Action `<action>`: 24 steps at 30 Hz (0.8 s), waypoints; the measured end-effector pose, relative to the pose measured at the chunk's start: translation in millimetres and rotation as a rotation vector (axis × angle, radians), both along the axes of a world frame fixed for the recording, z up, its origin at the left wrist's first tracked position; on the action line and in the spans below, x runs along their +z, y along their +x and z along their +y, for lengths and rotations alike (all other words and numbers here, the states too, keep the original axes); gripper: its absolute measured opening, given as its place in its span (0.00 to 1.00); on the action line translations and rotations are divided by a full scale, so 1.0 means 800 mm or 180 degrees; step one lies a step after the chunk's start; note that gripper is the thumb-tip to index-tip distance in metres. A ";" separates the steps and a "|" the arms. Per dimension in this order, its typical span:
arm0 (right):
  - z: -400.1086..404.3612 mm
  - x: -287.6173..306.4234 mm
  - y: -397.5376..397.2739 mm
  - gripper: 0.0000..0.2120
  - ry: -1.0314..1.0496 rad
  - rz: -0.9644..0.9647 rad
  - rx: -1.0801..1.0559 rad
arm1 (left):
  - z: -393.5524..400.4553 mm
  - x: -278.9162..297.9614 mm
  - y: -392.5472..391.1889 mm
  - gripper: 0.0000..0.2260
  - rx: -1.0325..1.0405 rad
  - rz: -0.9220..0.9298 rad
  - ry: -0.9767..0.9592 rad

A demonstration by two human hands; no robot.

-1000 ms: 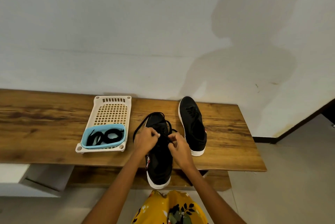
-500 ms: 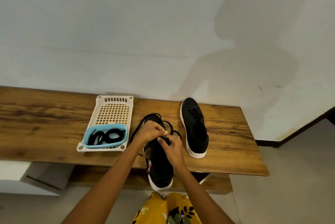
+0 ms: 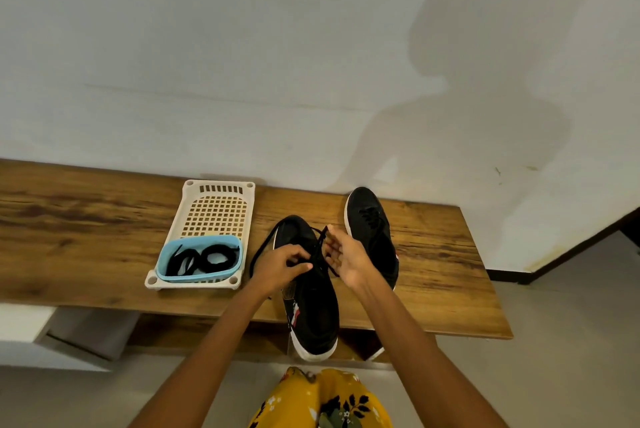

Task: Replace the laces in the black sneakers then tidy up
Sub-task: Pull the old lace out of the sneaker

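Observation:
A black sneaker [image 3: 313,310] lies on the wooden bench [image 3: 86,237], its toe hanging over the front edge. My left hand [image 3: 280,266] pinches its black lace [image 3: 317,249] over the eyelets. My right hand [image 3: 344,256] holds another strand of that lace up between thumb and fingers. A long loop of the lace trails left around the heel. The second black sneaker [image 3: 372,226] stands to the right, laced.
A cream perforated basket [image 3: 214,209] sits on the bench to the left, holding a blue tub [image 3: 166,254] with coiled black laces [image 3: 204,259]. The wall runs close behind. A lower shelf shows under the bench, and yellow floral clothing below.
My right hand has lifted off the sneaker and pulled a lace strand up and to the right. My left hand has stayed on the eyelets.

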State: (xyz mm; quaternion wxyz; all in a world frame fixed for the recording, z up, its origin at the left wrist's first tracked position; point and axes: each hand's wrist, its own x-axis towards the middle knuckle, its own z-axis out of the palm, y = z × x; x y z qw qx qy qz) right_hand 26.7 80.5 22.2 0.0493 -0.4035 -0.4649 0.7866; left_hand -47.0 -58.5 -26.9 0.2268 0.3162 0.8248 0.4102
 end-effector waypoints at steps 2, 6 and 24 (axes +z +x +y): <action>-0.006 -0.016 0.009 0.07 0.0221 0.0132 0.0092 | 0.007 0.004 0.005 0.02 0.0189 0.0299 -0.0021; -0.023 -0.036 0.021 0.12 0.1257 0.0179 0.0735 | 0.018 0.026 0.000 0.02 0.0581 0.0575 0.0178; 0.003 0.044 -0.019 0.07 0.1495 0.0600 -0.0381 | 0.014 0.033 -0.022 0.26 -0.0034 -0.1116 0.0165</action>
